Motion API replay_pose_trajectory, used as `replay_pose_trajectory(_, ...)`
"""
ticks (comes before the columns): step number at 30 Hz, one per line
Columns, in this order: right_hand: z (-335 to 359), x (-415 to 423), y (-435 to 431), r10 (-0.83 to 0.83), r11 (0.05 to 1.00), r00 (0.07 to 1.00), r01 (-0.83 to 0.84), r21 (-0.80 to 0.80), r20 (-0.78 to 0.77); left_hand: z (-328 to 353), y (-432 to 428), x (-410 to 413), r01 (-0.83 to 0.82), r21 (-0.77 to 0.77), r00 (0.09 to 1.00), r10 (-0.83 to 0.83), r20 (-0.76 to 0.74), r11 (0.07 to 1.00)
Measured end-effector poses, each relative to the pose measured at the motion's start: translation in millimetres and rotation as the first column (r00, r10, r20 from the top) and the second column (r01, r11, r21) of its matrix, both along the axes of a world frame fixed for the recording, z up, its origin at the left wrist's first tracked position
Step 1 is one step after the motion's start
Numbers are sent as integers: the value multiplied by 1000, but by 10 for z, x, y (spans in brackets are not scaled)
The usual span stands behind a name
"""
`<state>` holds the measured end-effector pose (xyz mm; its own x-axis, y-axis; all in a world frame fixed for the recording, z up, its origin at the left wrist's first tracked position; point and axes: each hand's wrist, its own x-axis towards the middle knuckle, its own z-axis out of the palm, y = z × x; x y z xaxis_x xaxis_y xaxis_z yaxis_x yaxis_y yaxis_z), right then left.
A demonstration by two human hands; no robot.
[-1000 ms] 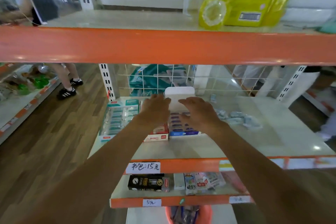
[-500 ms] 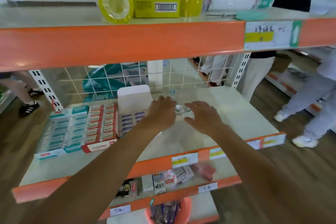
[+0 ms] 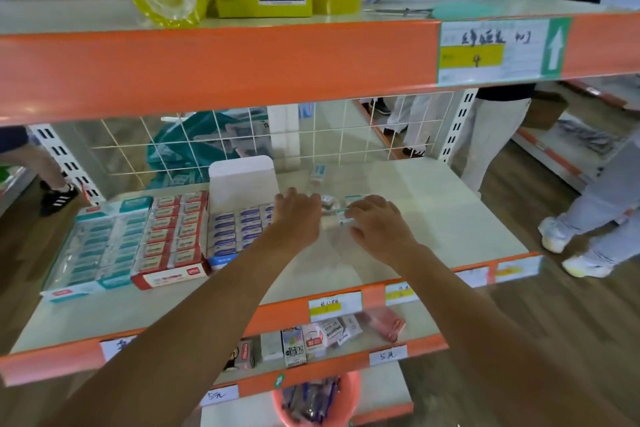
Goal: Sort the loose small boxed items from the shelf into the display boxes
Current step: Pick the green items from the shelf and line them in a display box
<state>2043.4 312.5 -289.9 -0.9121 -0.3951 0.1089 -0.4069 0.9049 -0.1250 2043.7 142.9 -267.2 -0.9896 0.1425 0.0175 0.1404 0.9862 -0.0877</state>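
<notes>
Shelving in cream board with an orange front edge (image 3: pixel 450 218) carried three open cardboard display boxes at its left: a teal-and-white one (image 3: pixel 93 253), a red-and-white one (image 3: pixel 173 236), and a blue-and-white one with a raised white flap (image 3: pixel 239 229). Their packed items lay crosswise, in rows running front to back.

Just right of the blue box, the left hand (image 3: pixel 298 215) hung palm down, fingers bent over a small heap of loose clear-wrapped boxes (image 3: pixel 329 215). The right hand (image 3: pixel 377 229) closed in from the other side, fingertips at a teal-edged box. Whether either hand gripped anything could not be told.

The heap was too blurred to read its long axes. One stray box (image 3: pixel 318 173), nearer the back, pointed roughly front to back.

Recommended procedure: lift few boxes at once, match colour to display box, and turn each crosswise before seating.
</notes>
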Motion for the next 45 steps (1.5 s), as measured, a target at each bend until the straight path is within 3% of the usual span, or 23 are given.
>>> replay_pose_trajectory(4, -54, -18, -32, 14, 995, 998, -20, -100, -62, -38, -19, 6, 12, 95, 999, -8, -41, 995)
replay_pose_trajectory(12, 82, 2, -98, 47, 998, 999, -47, 31, -19, -9, -30, 58, 66, 342, 976, 11, -217, 937)
replay_pose_trajectory(20, 162, 36, -137, -82, 974, 984, 45, -222, -161, 108, -92, 89, 91, 433, 974, 11, -228, 897)
replay_pose_trajectory(34, 417, 64, -672, 78, 771, 984, -160, -617, -158, 272, -554, 398, -132, 546, 953, 257, -159, 827)
replay_pose_trajectory(40, 462, 129, -1081, 124, 705, 983, -181, -685, -132, 377, -990, 472, -140, 562, 945, 280, -171, 815)
replay_pose_trajectory(45, 451, 179, -1417, 154, 742, 982, -187, -644, -107, 408, -1376, 551, -106, 590, 945, 266, -191, 800)
